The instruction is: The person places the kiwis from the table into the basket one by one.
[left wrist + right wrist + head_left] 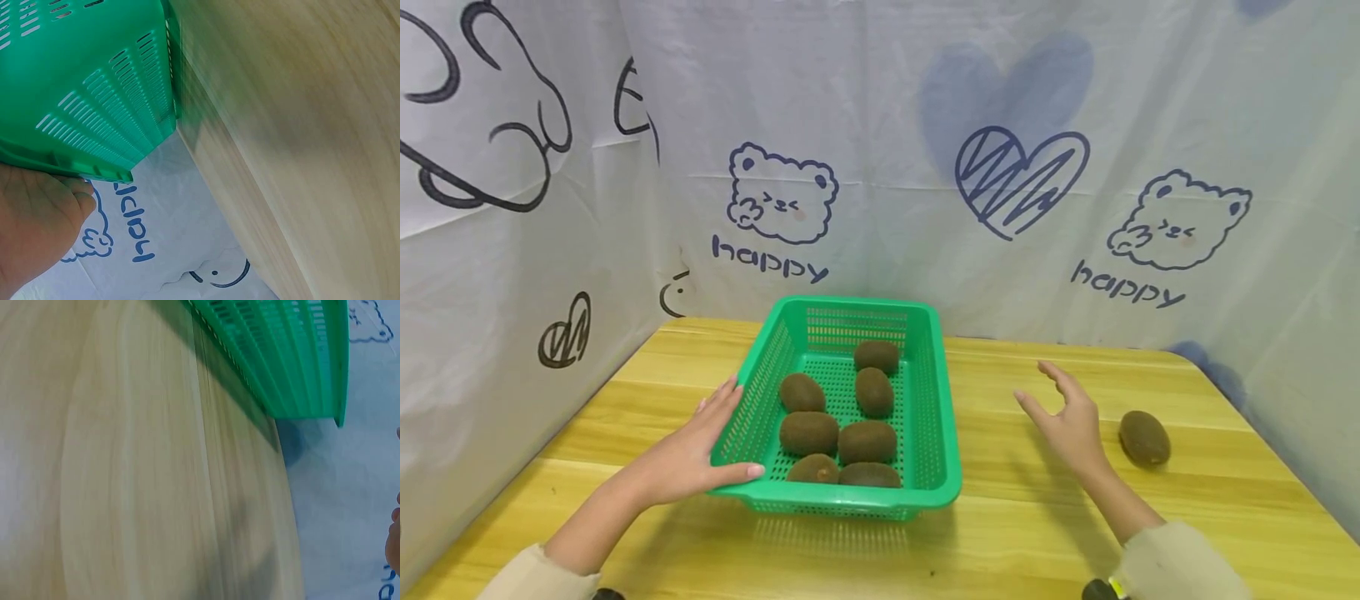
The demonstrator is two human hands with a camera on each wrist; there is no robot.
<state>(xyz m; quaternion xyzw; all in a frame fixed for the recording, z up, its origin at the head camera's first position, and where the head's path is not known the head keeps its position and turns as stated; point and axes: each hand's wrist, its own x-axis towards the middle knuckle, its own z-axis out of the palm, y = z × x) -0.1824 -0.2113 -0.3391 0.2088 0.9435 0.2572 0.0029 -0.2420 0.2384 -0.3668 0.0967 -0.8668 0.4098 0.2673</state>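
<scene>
A green plastic basket (850, 497) with slotted walls stands on the table and holds several brown kiwis (808, 433). My left hand (688, 454) rests on its near left corner, with the fingers along the left rim and the thumb over the front corner. The left wrist view shows that hand (40, 219) against the basket's rim (75, 170). To the right of the basket, my right hand (1071, 421) hovers above the table with thumb and fingers apart, holding nothing. A single kiwi (1144, 438) lies on the table just right of that hand.
The wooden table (1015, 533) reaches back to a white curtain (880, 108) printed with hearts and bear faces. More curtain (602, 233) hangs along the left side. The right wrist view catches the basket's outer wall (281, 356) near the table's edge.
</scene>
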